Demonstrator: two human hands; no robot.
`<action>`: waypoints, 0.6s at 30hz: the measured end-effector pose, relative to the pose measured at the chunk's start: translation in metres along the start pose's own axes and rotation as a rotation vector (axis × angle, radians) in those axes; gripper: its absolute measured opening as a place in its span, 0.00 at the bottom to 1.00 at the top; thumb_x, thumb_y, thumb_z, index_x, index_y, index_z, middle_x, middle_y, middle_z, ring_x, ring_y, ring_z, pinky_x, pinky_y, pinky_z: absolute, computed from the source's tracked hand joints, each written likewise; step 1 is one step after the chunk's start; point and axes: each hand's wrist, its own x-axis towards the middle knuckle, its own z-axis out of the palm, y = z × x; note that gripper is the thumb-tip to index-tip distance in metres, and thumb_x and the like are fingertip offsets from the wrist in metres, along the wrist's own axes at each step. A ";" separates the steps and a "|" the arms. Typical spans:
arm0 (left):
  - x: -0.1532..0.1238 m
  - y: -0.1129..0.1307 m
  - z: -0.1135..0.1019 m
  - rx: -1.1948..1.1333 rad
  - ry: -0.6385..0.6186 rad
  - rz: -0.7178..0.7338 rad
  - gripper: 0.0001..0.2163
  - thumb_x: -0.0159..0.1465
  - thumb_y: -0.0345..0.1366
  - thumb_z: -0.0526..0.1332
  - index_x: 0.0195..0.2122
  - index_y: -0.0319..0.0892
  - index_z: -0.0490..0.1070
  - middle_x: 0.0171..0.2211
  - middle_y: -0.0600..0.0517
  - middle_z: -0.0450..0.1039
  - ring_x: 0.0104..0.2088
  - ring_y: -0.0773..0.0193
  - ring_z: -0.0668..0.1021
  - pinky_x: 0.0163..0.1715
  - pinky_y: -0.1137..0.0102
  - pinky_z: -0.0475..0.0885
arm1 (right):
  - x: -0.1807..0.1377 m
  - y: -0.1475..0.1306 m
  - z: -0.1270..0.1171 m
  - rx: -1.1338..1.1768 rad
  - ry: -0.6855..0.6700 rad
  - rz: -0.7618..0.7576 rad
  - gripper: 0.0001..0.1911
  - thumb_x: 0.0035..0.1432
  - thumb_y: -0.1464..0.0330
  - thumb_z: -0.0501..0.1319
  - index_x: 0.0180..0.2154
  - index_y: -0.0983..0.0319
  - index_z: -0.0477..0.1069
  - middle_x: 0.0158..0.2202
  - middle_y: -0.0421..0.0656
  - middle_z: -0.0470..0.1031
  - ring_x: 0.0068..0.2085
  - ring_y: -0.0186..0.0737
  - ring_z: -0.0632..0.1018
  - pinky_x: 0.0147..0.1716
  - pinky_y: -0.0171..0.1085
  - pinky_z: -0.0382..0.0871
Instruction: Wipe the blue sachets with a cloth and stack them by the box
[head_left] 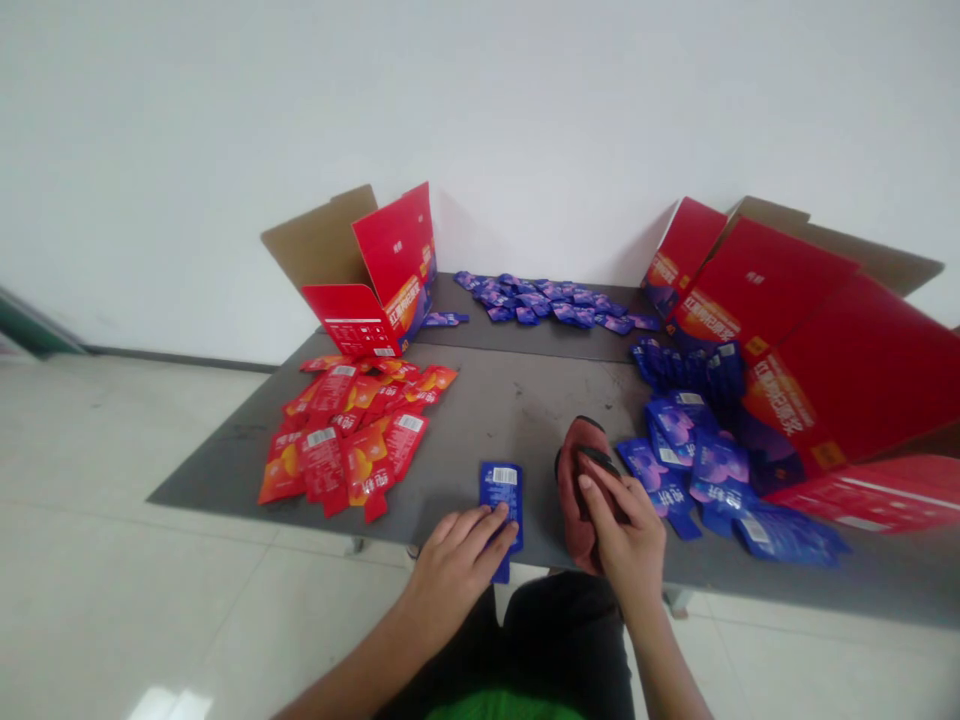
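Note:
My left hand (459,562) lies with its fingers stretched flat on a blue sachet (500,492) at the near edge of the grey table (517,405). My right hand (624,530) curls round a dark, black object (596,462) that rests on a reddish-brown cloth (579,485) just right of that sachet. A heap of red sachets (349,435) lies to the left. Blue sachets (694,470) are piled to the right of my right hand.
An open red carton (375,285) stands at the back left. Larger red cartons (795,340) lean along the right side. More blue sachets (551,300) lie in a row at the far edge, by the white wall. Pale floor tiles surround the table.

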 end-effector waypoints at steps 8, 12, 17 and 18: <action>0.049 -0.028 -0.053 -0.414 0.205 -0.370 0.12 0.75 0.43 0.58 0.51 0.45 0.78 0.41 0.52 0.84 0.39 0.63 0.83 0.41 0.70 0.74 | -0.002 -0.001 0.000 0.048 0.049 0.016 0.14 0.66 0.60 0.65 0.51 0.53 0.81 0.42 0.41 0.79 0.44 0.38 0.79 0.47 0.37 0.70; 0.090 -0.054 -0.042 -0.674 -0.018 -0.529 0.15 0.73 0.47 0.60 0.52 0.46 0.79 0.43 0.51 0.84 0.42 0.60 0.84 0.43 0.71 0.77 | -0.002 -0.002 0.000 0.057 0.064 0.011 0.15 0.66 0.60 0.66 0.52 0.54 0.81 0.44 0.42 0.79 0.45 0.38 0.79 0.49 0.37 0.71; 0.098 -0.059 -0.011 -0.514 -0.076 -0.518 0.24 0.69 0.42 0.65 0.65 0.43 0.68 0.49 0.44 0.81 0.49 0.53 0.82 0.54 0.58 0.75 | -0.003 -0.003 0.000 0.041 0.052 0.003 0.16 0.67 0.59 0.64 0.53 0.55 0.81 0.45 0.44 0.80 0.45 0.41 0.79 0.50 0.39 0.71; 0.092 -0.053 -0.009 -0.455 -0.023 -0.492 0.26 0.69 0.42 0.65 0.67 0.43 0.64 0.54 0.43 0.78 0.54 0.51 0.80 0.58 0.55 0.73 | -0.003 -0.002 0.000 0.036 0.046 0.002 0.16 0.67 0.59 0.64 0.53 0.55 0.81 0.44 0.44 0.80 0.45 0.41 0.79 0.49 0.39 0.71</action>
